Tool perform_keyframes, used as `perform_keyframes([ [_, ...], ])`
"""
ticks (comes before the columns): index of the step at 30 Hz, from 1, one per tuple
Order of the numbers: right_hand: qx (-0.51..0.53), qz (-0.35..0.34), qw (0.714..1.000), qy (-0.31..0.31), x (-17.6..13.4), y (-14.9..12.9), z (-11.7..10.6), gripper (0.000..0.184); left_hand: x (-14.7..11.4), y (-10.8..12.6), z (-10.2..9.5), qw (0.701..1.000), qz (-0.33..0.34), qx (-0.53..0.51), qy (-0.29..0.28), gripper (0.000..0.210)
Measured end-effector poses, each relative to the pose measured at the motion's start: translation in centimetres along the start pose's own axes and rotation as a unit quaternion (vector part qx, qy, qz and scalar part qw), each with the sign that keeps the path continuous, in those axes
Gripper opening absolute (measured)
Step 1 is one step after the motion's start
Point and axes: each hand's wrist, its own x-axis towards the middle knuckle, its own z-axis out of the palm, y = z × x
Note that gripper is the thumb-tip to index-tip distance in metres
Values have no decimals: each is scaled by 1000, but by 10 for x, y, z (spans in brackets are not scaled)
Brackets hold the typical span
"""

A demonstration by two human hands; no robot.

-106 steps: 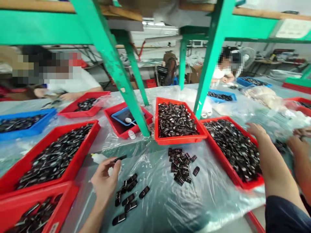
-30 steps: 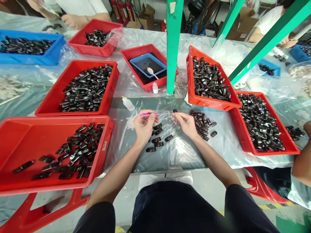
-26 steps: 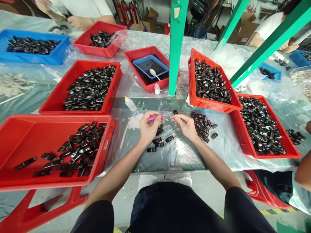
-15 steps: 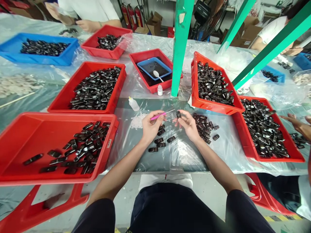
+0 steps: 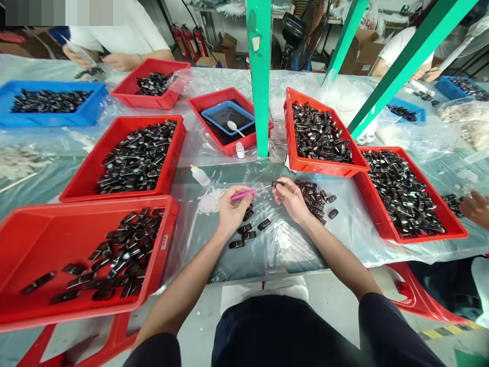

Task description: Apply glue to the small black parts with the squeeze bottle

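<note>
My left hand [image 5: 232, 208] pinches a pink-handled tool [image 5: 243, 194] whose thin metal tip points right. Between the fingertips of my right hand [image 5: 291, 200] is a small glossy black piece [image 5: 277, 184], and the tool's tip reaches up to it. Whether the tip touches or enters the piece I cannot tell. Several similar black pieces [image 5: 248, 235] lie on the plastic sheet below my left hand. A pile of them [image 5: 314, 196] sits just right of my right hand. White bits [image 5: 211, 201] are scattered left of my left hand.
Red bins of black pieces stand at left [image 5: 168, 255] and right [image 5: 416, 238]. A squeeze bottle [image 5: 200, 176], a small white bottle [image 5: 240, 150] and a blue tray [image 5: 214, 121] with a spoon [image 5: 235, 127] lie ahead. A green post [image 5: 260, 92] rises behind. Co-workers' hands show around the table.
The black piece in my right hand has turned from upright to lying sideways, and the tool's tip has come up to it. The camera view has shifted somewhat.
</note>
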Motion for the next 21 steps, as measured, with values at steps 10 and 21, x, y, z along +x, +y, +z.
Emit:
perform_keyframes([
  [10,-58,-44,997,-33,0,2,-2,53,2,-2,-4,999,19,28,-7,22],
  [21,-127,-41,988,-74,0,-3,-6,53,8,4,-6,999,-33,-21,-33,13],
])
